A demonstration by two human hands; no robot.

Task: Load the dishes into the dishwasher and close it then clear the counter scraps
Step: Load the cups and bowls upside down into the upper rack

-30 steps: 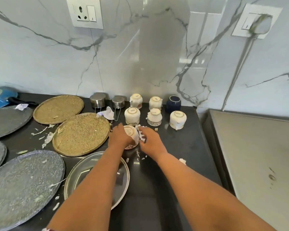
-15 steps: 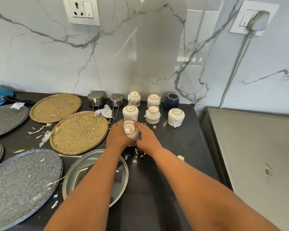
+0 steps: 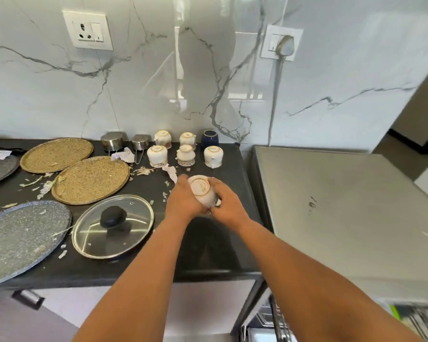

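Black counter (image 3: 208, 245), marble-veined wall, steel appliance top (image 3: 344, 218) at right.
No legible writing; cup-base marks blurred. Left hand (image 3: 183, 201) and right hand (image 3: 226, 203) both curl round one white cup (image 3: 202, 192), base up, held above the counter, near scattered scraps (image 3: 143, 171).

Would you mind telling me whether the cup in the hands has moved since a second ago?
Yes. The cup has come toward the person and up off the counter, away from the row of upturned cups by the wall.
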